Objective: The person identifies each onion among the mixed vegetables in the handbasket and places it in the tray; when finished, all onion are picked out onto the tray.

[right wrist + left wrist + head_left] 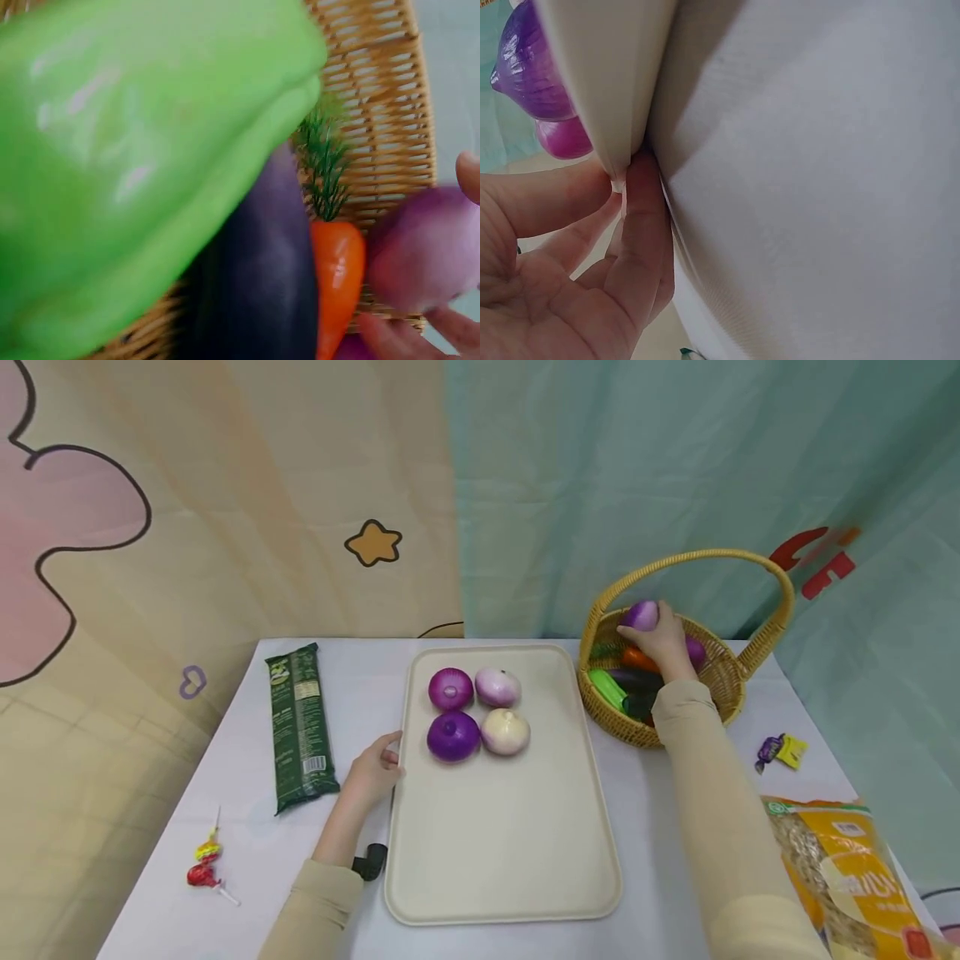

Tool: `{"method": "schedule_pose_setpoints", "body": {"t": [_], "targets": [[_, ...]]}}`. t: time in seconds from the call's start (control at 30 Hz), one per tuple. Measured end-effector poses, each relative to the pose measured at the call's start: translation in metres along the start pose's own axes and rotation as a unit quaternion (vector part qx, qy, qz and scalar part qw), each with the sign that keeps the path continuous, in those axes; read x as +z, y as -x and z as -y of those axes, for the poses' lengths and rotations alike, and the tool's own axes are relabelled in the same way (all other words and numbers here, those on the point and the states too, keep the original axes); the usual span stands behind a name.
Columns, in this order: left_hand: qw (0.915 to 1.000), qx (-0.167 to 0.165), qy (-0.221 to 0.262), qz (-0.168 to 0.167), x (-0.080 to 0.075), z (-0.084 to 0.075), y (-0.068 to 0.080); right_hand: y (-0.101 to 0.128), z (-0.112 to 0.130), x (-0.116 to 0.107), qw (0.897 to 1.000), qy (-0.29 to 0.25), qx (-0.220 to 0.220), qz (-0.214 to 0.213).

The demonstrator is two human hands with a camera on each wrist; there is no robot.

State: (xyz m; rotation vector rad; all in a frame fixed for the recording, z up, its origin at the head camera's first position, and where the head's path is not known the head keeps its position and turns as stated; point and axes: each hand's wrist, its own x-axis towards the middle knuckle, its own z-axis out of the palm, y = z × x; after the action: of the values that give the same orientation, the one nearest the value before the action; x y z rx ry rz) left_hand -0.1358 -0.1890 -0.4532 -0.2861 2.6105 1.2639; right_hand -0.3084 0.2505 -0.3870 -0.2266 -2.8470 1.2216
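Note:
My right hand [663, 639] reaches into the wicker basket [720, 681] and grips a purple onion [641, 615] above the other vegetables; the onion [427, 251] shows in the right wrist view beside a carrot [337, 277], a dark eggplant [262, 277] and a green pepper [142, 157]. My left hand [375, 770] holds the left rim of the cream tray [502, 843], its fingertips [641, 202] pinching the tray edge [607, 90]. On the tray lie two purple onions [452, 710] and two pale onions [502, 710] in a square.
A green pasta packet [300, 727] lies left of the tray. Lollipops [204, 860] sit near the front left corner. A wrapped candy [780, 750] and an orange grain bag [847, 877] lie at the right. A small black object [371, 860] rests by my left wrist.

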Motion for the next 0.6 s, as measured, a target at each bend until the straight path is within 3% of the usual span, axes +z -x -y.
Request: {"method": "schedule_pose_setpoints", "body": {"t": [0.3, 0.43, 0.6], "targets": [[1.0000, 0.001, -0.001, 0.001, 0.002, 0.000, -0.001, 0.001, -0.002, 0.005, 0.998, -0.059, 0.022, 0.001], [1.0000, 0.001, -0.003, 0.002, 0.002, 0.001, -0.003, 0.007, 0.002, -0.002, 0.998, -0.065, 0.024, -0.007], [1.0000, -0.003, -0.003, 0.001, 0.000, 0.000, -0.002, 0.026, 0.010, -0.019, 0.998, -0.064, 0.013, 0.018]]}}
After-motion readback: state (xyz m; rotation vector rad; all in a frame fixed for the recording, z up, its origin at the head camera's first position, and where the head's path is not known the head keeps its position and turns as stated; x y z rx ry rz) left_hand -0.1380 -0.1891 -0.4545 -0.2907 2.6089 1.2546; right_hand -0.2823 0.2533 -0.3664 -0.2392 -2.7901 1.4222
